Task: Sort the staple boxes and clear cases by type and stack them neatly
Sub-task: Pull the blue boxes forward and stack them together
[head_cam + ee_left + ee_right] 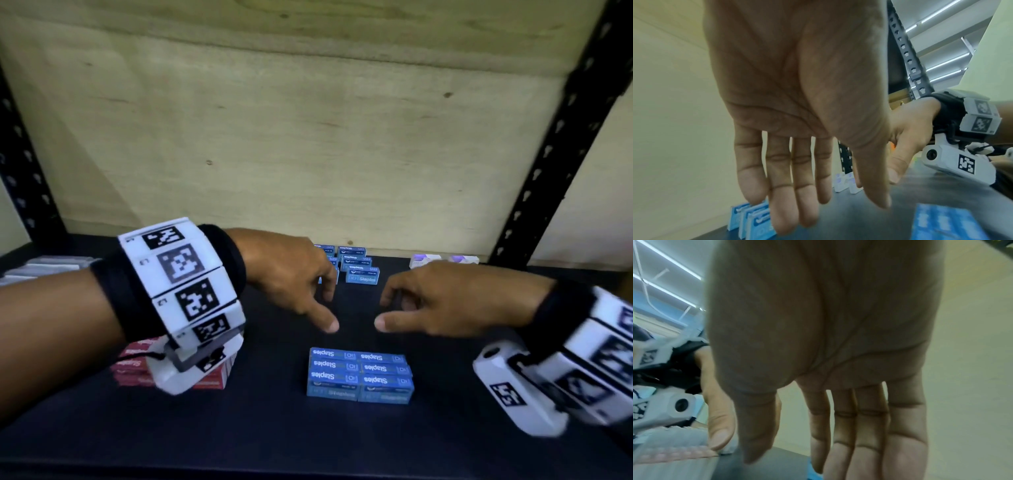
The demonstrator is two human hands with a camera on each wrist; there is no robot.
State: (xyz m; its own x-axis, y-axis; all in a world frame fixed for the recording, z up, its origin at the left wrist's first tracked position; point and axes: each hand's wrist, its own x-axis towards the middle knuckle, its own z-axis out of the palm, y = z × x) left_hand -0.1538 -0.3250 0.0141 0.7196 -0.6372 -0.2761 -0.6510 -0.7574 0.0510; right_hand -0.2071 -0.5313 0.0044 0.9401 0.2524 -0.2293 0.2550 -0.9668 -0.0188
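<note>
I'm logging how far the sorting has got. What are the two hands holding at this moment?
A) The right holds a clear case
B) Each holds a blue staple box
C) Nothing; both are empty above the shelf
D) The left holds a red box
C: the left hand and right hand hang with loose, empty fingers above the neat blue staple box stack, touching nothing.
</note>
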